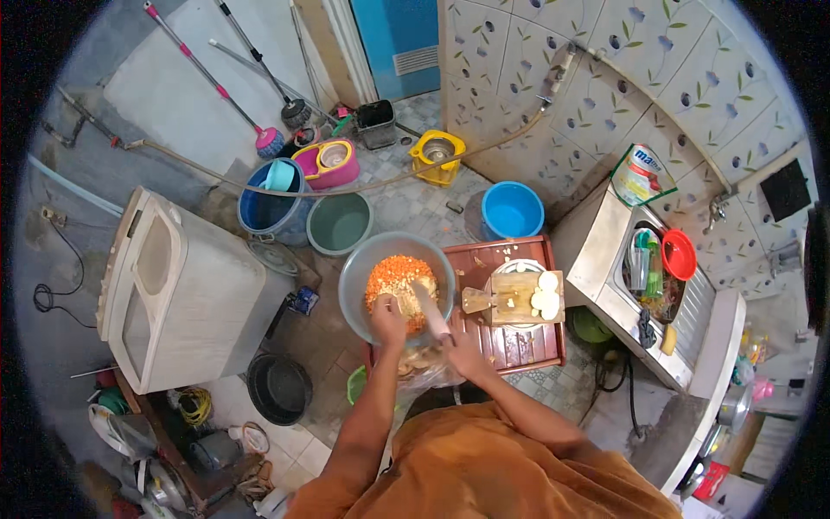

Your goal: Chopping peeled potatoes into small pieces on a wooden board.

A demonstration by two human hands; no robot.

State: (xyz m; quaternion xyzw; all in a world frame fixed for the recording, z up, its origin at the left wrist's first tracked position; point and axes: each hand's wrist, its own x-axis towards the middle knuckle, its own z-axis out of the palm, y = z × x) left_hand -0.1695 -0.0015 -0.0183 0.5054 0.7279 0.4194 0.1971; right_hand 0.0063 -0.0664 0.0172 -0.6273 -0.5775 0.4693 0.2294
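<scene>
A large translucent bowl [347, 290] holds finely diced orange bits [393, 270], carrot by their look, with paler bits among them. Over its near side my left hand [389, 322] is closed on a small pale peeled piece [386, 300]. My right hand [463, 353] grips a knife, whose broad blade [430, 310] slants up over the bowl, close to the left hand. To the right, a wooden cutting board [514, 303] with a handle rests across a white plate [520, 263]. Several pale peeled pieces [545, 301] lie at the board's right end.
The board and plate stand on a low red-brown table [484, 253] strewn with scraps. A plastic bag [428, 370] sits below the bowl. Beyond are a blue basin [512, 210] and a grey-green tub [340, 223]. A washing machine [194, 290] is left, a sink counter [596, 268] right.
</scene>
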